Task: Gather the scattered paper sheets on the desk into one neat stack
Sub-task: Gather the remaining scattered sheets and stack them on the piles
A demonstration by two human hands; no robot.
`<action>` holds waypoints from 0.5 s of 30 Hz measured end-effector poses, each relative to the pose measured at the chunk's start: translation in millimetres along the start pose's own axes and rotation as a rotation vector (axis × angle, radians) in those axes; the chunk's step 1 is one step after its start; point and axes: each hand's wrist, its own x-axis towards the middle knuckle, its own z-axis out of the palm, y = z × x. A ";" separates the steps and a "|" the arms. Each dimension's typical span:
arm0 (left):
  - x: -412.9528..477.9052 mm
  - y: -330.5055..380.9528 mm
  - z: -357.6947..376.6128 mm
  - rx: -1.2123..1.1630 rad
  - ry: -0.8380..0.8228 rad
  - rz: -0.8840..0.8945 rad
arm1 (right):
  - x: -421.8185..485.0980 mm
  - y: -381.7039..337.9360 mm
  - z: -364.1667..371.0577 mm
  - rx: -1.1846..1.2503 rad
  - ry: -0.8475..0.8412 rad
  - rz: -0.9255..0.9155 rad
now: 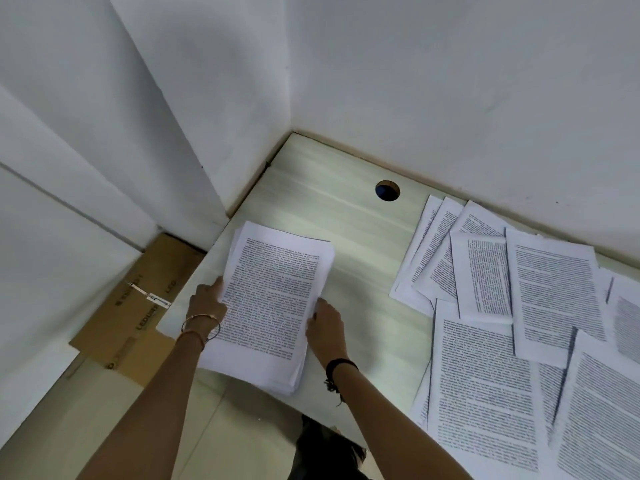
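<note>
— Where do we have the stack?
— At the left end of the table; our left hand grips its left edge, our right hand its right edge.
— The loose sheets?
— Overlapping on our right, well apart.

A bare strip of desk ran between the paper stack and the scattered sheets — open from the near edge up to the cable hole. The stack, gripped at its sides by the left hand and right hand, filled the desk's left end. White walls closed off the far side and left corner. Overlapping sheets covered the right side — a cardboard box lay beyond the left edge
</note>
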 end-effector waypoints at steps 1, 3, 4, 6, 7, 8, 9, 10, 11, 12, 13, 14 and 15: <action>0.4 9.5 1.8 -0.005 0.001 0.005 | 1.8 3.7 -4.5 -0.014 0.017 -0.002; 1.5 30.7 6.6 -0.047 0.027 0.049 | 6.7 10.4 -17.8 -0.048 0.063 0.011; 2.7 42.1 9.5 -0.080 0.036 0.082 | 9.5 13.0 -27.3 -0.051 0.095 0.030; 3.7 62.6 16.6 -0.167 0.044 0.127 | 14.2 20.1 -45.0 -0.047 0.169 0.064; 2.7 73.0 19.7 -0.216 0.044 0.138 | 16.5 23.8 -53.2 -0.048 0.200 0.078; 1.5 83.4 23.1 -0.254 0.046 0.152 | 18.2 27.5 -60.4 -0.055 0.222 0.093; 0.1 95.1 26.4 -0.283 0.052 0.174 | 20.1 31.4 -67.2 -0.058 0.241 0.110; -1.9 104.4 29.5 -0.306 0.060 0.193 | 21.2 34.2 -72.1 -0.055 0.252 0.123; -3.4 113.4 32.9 -0.321 0.067 0.214 | 22.1 37.3 -75.6 -0.048 0.260 0.134; -3.9 120.7 36.1 -0.333 0.067 0.235 | 22.3 40.1 -78.6 -0.037 0.265 0.145; -4.4 125.8 38.4 -0.345 0.062 0.251 | 21.7 42.2 -79.8 -0.025 0.265 0.152; -4.7 130.8 40.4 -0.355 0.049 0.275 | 20.7 44.3 -82.1 -0.009 0.270 0.152; -4.8 133.2 41.7 -0.362 0.034 0.301 | 19.7 45.5 -83.1 0.007 0.266 0.143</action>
